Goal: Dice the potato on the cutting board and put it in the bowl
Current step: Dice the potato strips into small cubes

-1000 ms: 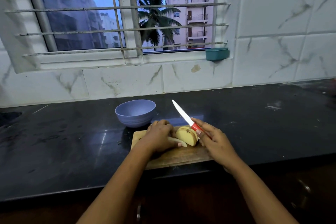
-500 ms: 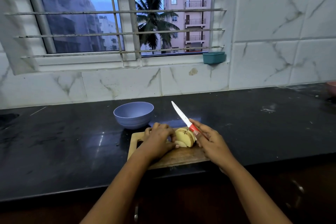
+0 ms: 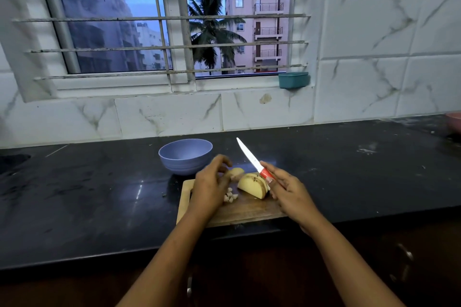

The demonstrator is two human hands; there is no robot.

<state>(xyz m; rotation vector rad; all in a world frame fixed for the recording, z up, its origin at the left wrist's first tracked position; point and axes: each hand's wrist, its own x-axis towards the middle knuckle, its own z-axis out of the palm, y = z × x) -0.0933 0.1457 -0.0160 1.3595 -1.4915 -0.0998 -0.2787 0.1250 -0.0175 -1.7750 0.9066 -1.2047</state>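
A wooden cutting board (image 3: 249,213) lies at the front edge of the black counter. On it stands a cut potato half (image 3: 252,185), with a few small white dice (image 3: 230,196) beside it. My left hand (image 3: 210,183) hovers over the board's left part, and its curled fingers hold a smaller potato piece (image 3: 236,172) at the board's far edge. My right hand (image 3: 289,193) grips the red handle of a knife (image 3: 250,158) just right of the potato half, blade pointing up and away. A lavender bowl (image 3: 185,156) stands just behind the board, and its inside looks bare.
A teal container (image 3: 293,80) hangs under the window sill on the tiled wall. A pink object (image 3: 455,122) shows at the far right edge of the counter (image 3: 361,169). A dark recess (image 3: 12,161) lies at the far left.
My left hand has lifted off the slice and moved towards the bowl with a potato piece. Small dice now lie uncovered on the board. The knife has hardly moved.
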